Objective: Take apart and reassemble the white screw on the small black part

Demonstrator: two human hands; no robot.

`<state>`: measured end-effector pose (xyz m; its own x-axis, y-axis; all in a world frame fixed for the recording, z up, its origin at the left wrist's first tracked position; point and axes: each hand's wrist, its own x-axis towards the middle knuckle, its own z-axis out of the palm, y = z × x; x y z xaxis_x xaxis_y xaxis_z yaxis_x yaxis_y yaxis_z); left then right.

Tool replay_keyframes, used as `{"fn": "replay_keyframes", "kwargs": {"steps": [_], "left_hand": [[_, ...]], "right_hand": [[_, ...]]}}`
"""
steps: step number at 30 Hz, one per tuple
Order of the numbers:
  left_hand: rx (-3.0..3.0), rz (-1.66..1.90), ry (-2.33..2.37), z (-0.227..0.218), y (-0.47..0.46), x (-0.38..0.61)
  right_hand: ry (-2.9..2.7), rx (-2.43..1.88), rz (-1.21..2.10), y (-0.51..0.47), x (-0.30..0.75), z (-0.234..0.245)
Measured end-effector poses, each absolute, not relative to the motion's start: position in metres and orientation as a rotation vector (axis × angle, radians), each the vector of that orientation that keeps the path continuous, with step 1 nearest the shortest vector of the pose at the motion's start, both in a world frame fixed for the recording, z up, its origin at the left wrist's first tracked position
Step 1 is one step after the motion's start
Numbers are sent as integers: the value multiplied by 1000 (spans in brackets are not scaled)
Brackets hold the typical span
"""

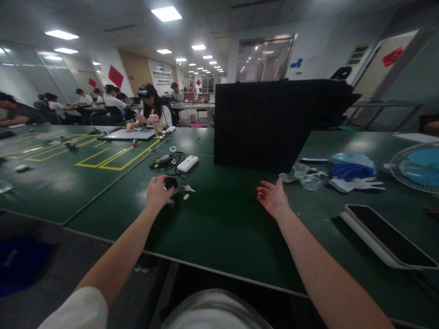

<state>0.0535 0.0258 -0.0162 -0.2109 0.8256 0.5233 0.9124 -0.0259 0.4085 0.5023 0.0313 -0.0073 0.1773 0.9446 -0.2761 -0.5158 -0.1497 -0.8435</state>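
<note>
My left hand is closed around a small black object, just above the green table. What kind of thing it is, I cannot make out. Just right of that hand lie a small off-white branching piece and a small cream oval piece. My right hand hovers over the table with the palm turned inward and the fingers loosely curled but apart, holding nothing. Clear plastic cups are the things nearest to it.
A large black box-shaped panel stands ahead. Beyond my left hand lie a white device and black cables. Gloves, a fan and a white-edged tablet-like device occupy the right. A person sits across the table.
</note>
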Motion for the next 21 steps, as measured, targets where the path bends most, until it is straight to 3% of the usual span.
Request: {"fn": "replay_keyframes", "kwargs": {"steps": [3, 6, 15, 21], "left_hand": [[-1727, -1500, -2317, -27, 46, 61], [-1852, -1709, -2348, -31, 61, 91], [-2642, -1104, -2244, -18, 45, 253], [-2716, -1125, -1871, -19, 10, 347]], "right_hand": [[-548, -1067, 1401, 33, 505, -10], [-549, -1070, 1408, 32, 505, -9], [-494, -1065, 1346, 25, 504, 3], [-493, -1043, 1303, 27, 505, 2]]}}
